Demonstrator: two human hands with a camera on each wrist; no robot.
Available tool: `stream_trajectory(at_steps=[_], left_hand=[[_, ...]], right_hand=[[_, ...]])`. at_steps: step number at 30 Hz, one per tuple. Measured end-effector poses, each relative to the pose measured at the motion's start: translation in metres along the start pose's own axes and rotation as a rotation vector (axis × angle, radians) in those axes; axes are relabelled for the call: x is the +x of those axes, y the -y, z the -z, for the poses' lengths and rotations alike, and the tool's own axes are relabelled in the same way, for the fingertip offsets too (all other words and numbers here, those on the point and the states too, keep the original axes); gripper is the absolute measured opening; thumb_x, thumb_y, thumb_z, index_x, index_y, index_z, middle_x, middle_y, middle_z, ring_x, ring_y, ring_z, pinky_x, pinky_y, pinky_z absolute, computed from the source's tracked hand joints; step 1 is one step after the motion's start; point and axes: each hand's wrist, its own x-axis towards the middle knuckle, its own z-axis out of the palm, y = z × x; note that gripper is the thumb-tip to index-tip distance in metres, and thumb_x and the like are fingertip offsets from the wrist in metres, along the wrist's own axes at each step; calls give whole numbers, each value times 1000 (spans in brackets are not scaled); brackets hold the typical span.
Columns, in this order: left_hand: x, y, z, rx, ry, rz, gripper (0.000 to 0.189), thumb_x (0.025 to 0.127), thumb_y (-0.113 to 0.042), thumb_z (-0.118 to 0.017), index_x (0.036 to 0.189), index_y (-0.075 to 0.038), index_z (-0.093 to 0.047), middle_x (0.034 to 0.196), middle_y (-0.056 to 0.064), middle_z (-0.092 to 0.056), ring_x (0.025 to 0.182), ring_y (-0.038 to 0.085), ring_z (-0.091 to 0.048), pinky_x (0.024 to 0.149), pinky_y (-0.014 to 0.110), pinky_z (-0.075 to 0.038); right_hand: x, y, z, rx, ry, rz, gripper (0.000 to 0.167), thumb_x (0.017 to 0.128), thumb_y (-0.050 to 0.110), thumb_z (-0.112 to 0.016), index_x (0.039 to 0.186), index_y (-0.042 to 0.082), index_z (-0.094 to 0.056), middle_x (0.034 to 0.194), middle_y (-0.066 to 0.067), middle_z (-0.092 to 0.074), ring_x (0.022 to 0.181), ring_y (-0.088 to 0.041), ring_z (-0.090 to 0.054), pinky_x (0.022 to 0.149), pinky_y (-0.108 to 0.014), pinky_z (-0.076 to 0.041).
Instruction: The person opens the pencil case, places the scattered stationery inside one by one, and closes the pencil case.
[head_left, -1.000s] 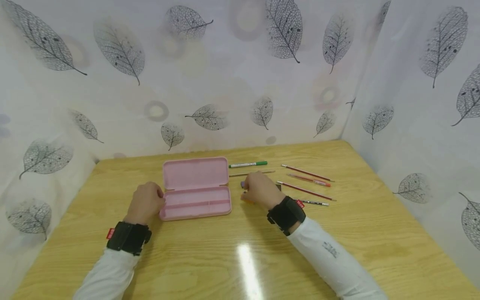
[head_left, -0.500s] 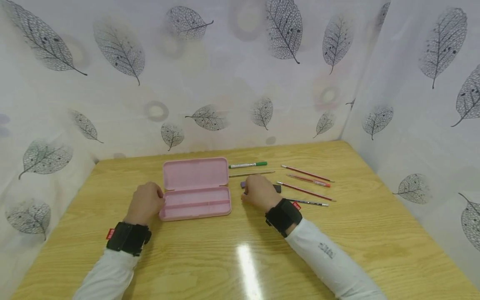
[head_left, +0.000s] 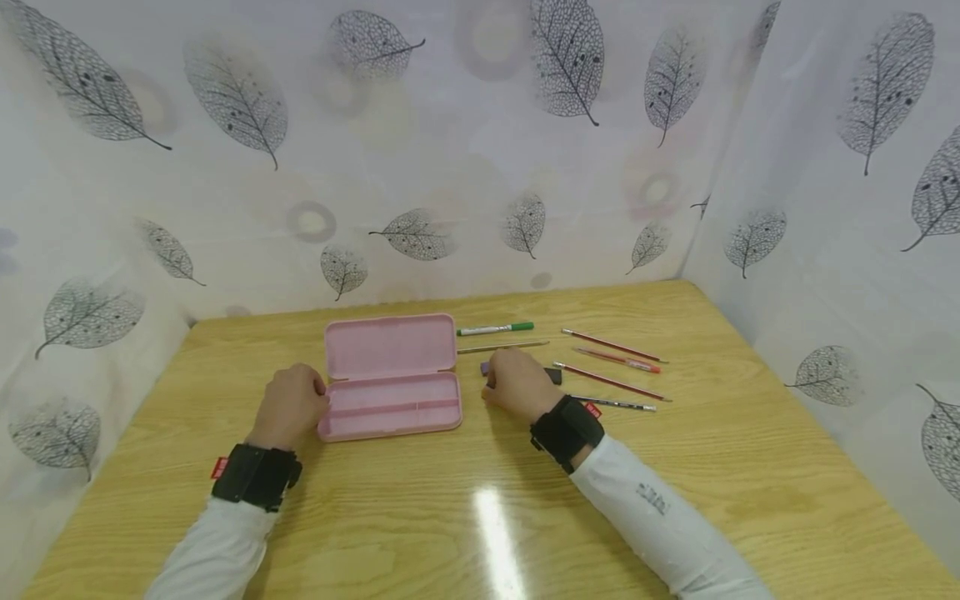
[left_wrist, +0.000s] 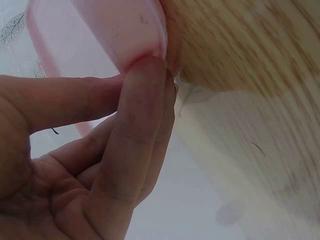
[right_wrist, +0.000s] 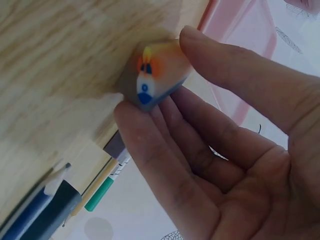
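An open pink pencil case (head_left: pixel 392 350) lies on the table, its lid folded back toward the wall. At its left end, my left hand (head_left: pixel 288 406) pinches the rim between thumb and fingers; the left wrist view shows the fingertips right on the pink wall (left_wrist: pixel 125 30). To the right of the case, my right hand (head_left: pixel 520 386) is low over the table. Between its thumb and index finger it pinches a small pale block with a rocket print (right_wrist: pixel 160 70). In the head view this block is hidden beneath the hand.
Behind the right hand lie a green-capped marker (head_left: pixel 495 330) and a thin gold-coloured stick (head_left: pixel 504 347). A dark block (head_left: pixel 554 377) and a dark patterned pencil (head_left: pixel 615 404) are beside it. Farther right are two red pencils (head_left: pixel 615 382) and an orange-ended pen (head_left: pixel 618 360).
My right hand has turned and shifted slightly, uncovering more of the dark block; the orange bit under its fingers no longer shows. The left hand and case have stayed put.
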Motion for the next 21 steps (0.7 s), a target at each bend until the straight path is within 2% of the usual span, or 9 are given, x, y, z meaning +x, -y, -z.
stream_trajectory(at_steps=[4,8,15,21], left_hand=[[1,1,1,2,-4,-7,7,88,0,-65,87,7,-64,76,15,-60,66,26,-55,57,35,-43],[2,1,1,0,-2,-9,7,89,0,-66,87,7,-65,75,15,-60,66,26,-55,58,35,-44],[0,1,0,0,3,-6,7,88,1,-66,87,7,-64,75,14,-59,66,26,-55,58,35,-43],[0,-1,-1,-5,0,-9,6,88,1,-65,85,6,-64,74,14,-58,66,26,-55,58,35,-43]], right_hand=[[1,1,6,13,-16,5,27,88,8,-80,64,7,-65,67,1,-51,59,-13,-42,56,-28,-35],[1,3,13,5,-47,-3,19,87,8,-81,72,7,-69,77,-1,-60,64,-13,-48,60,-27,-40],[-7,17,29,20,-49,0,17,90,12,-80,76,10,-70,75,2,-62,65,-12,-53,61,-27,-45],[-17,30,42,50,-65,45,8,88,11,-82,84,9,-74,78,3,-67,69,-11,-59,65,-28,-51]])
